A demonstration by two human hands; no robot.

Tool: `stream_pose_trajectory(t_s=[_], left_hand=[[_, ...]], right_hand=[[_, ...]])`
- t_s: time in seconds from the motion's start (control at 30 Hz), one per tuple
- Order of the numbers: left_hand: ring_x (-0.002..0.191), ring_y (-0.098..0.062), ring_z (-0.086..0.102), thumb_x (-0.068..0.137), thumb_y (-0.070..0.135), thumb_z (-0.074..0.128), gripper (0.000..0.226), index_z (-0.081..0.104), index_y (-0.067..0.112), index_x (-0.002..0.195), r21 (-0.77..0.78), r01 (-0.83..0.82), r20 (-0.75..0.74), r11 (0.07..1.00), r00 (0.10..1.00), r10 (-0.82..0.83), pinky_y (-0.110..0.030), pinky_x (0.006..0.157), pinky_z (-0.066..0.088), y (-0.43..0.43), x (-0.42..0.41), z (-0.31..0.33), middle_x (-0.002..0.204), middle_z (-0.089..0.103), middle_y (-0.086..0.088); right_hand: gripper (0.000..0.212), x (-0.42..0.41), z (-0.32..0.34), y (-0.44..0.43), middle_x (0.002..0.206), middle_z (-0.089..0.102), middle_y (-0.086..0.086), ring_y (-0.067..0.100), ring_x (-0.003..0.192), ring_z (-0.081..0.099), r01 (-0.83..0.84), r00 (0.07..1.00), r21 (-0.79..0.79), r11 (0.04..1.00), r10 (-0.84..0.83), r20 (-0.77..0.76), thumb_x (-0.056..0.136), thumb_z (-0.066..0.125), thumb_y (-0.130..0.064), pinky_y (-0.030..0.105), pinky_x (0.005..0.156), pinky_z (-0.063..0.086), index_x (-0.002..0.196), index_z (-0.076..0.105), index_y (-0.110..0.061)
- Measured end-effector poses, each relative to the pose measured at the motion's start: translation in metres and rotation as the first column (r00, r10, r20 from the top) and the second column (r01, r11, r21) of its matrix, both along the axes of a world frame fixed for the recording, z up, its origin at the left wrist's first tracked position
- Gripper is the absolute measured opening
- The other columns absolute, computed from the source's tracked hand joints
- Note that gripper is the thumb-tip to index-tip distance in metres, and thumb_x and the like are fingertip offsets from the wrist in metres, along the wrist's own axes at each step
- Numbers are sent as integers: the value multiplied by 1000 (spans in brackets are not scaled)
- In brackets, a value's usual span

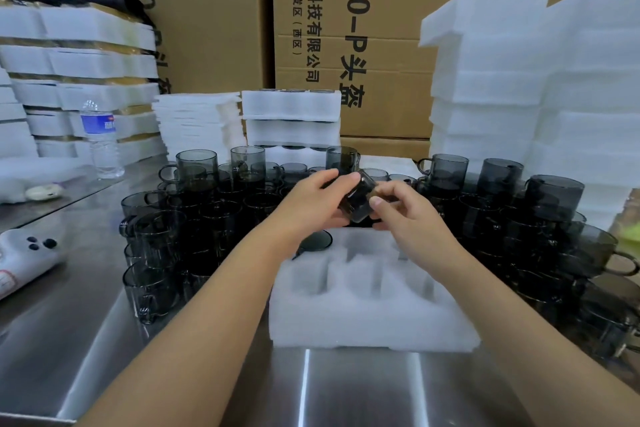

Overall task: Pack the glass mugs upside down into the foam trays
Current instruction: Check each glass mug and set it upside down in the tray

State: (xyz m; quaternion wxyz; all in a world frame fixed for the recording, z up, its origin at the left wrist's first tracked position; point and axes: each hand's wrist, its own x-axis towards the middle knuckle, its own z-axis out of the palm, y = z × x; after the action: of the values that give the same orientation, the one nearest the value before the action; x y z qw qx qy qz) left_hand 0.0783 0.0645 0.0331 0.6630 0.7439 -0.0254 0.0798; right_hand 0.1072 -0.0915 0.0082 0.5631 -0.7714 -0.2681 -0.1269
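Left hand [311,204] and right hand [405,215] both grip one mug [358,201], fingers curled round it. Mug axis tilted, not vertical, just above far edge of foam tray [363,319]. Free pockets below, toward body. Seated mug [313,240] fills far-left pocket.

**Bare hands, bare forearms**

The left hand [311,206] and the right hand [412,218] are bare, and so are the wrists behind them. The left forearm [235,295] and the right forearm [478,295] are uncovered all the way to the near edge of the view, which cuts them off. Both forearms are slim and smooth. The fingers [332,178] are slender. The nails that show, on the left thumb [354,176] and the right thumb [376,202], are short and plain.
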Motion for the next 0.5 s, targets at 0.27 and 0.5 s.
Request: stream_pose_trajectory(t_s=[0.27,0.5], left_hand=[[79,-22,73,97,23,52,26,76,24,87,-176,235,-19,956,970,-242,-24,66,56,4,12,-24,87,73,-8],[82,-21,72,99,24,46,23,68,18,105,-196,329,15,924,943,-332,-25,67,56,6,12,-28,91,74,-10]], right_hand=[[68,9,1,-16,109,54,-7,13,72,56,-31,986,-8,999,29,-164,72,79,-22,33,76,53,124,40,-42],[50,13,2,-26,87,55,-2,7,74,59,-214,953,-59,975,196,-232,62,76,-40,23,68,51,109,58,-35]])
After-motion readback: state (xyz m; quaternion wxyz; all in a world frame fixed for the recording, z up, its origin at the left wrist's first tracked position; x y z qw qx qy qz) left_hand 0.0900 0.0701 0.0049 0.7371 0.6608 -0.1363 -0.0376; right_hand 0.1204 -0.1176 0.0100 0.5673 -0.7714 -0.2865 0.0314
